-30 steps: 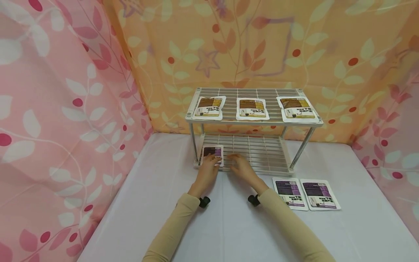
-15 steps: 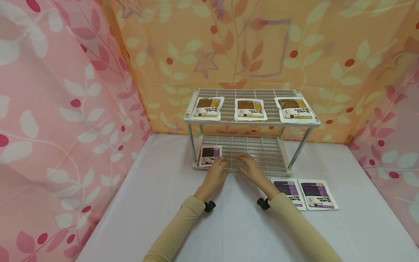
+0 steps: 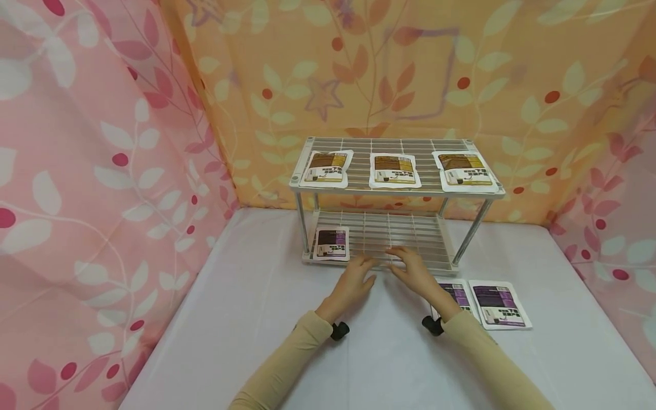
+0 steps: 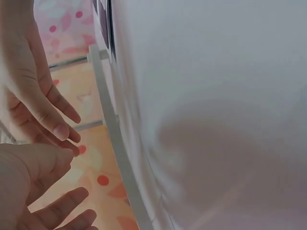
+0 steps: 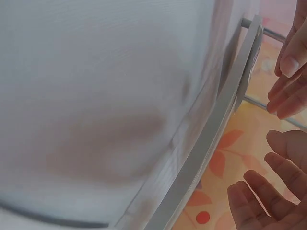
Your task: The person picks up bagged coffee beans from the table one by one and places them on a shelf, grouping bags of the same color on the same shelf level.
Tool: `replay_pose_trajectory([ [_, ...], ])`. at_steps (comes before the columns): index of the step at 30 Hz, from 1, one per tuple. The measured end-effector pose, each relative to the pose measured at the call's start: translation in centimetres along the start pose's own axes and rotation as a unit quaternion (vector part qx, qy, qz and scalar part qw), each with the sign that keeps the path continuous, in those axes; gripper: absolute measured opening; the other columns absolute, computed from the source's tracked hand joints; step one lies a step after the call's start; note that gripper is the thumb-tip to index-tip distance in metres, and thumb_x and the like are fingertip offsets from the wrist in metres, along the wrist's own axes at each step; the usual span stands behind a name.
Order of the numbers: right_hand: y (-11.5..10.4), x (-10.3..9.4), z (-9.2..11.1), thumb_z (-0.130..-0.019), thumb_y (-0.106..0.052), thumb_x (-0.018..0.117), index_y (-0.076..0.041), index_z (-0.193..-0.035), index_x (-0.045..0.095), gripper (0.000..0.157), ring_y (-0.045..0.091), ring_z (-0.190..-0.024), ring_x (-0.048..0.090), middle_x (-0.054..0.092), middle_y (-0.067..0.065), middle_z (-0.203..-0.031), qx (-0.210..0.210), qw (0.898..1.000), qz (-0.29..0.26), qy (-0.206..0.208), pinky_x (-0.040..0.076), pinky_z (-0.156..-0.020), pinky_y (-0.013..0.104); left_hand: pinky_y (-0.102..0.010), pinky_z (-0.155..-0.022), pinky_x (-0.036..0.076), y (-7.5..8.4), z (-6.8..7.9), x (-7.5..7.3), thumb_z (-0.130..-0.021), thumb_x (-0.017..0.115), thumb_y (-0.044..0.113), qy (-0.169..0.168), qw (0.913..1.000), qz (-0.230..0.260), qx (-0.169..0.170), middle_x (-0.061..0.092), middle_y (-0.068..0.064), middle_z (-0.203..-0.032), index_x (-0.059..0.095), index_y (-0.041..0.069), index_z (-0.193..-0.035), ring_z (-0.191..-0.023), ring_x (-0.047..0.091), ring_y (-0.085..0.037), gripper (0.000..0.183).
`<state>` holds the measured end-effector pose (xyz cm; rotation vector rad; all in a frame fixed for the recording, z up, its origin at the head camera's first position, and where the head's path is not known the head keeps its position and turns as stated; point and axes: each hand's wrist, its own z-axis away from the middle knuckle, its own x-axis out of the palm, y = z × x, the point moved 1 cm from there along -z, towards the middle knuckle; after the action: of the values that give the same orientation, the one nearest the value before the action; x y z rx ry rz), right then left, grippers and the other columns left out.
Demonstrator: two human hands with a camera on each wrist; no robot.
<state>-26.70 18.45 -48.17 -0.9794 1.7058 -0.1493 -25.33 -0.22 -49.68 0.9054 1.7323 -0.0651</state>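
Observation:
My left hand (image 3: 351, 285) is at the front edge of the lower shelf (image 3: 425, 242), its fingers loosely bent and holding nothing. To its left, a white and purple pouch (image 3: 331, 244) lies flat on that shelf, a small gap from the fingertips. My right hand (image 3: 416, 276) faces the left one from the right, also with nothing in it, fingers spread and relaxed. Two more purple pouches lie side by side on the table: one pouch (image 3: 501, 304) fully visible, the other pouch (image 3: 460, 295) partly covered by the right forearm.
A two-tier metal wire rack (image 3: 397, 193) stands against the flowered backdrop. Its upper tier carries a left brown pouch (image 3: 326, 169), a middle brown pouch (image 3: 395, 170) and a right brown pouch (image 3: 466, 171). White cloth (image 3: 256, 273) covers the table. Pink flowered fabric (image 3: 102, 199) hangs at the left.
My left hand has left the purple pouch on the lower shelf and moved right and nearer. The right hand has shifted right and slightly nearer. The pouch stays in place.

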Motion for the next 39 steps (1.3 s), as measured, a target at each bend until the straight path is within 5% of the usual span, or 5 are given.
replay_pose_trajectory([
  [17, 1.4, -2.6, 3.0, -0.084, -0.009, 0.067, 0.003, -0.120, 0.057, 0.040, 0.044, -0.110, 0.051, 0.056, 0.026, -0.120, 0.022, 0.999, 0.047, -0.009, 0.044, -0.089, 0.057, -0.034, -0.100, 0.043, 2.7, 0.4, 1.7, -0.089, 0.062, 0.020, -0.076, 0.9952, 0.049, -0.036, 0.054, -0.009, -0.130, 0.056, 0.011, -0.126, -0.121, 0.049, -0.025, 0.039],
  [39, 4.2, -6.6, 6.9, -0.084, -0.011, 0.067, 0.007, -0.124, 0.052, 0.046, 0.049, -0.108, 0.050, 0.053, 0.029, -0.121, 0.065, 0.989, 0.080, -0.102, 0.044, -0.085, 0.060, -0.023, -0.101, 0.039, 5.6, -0.1, 3.9, -0.090, 0.060, 0.024, -0.127, 0.9843, 0.116, -0.038, 0.058, 0.001, -0.127, 0.056, 0.012, -0.127, -0.120, 0.050, -0.013, 0.039],
])
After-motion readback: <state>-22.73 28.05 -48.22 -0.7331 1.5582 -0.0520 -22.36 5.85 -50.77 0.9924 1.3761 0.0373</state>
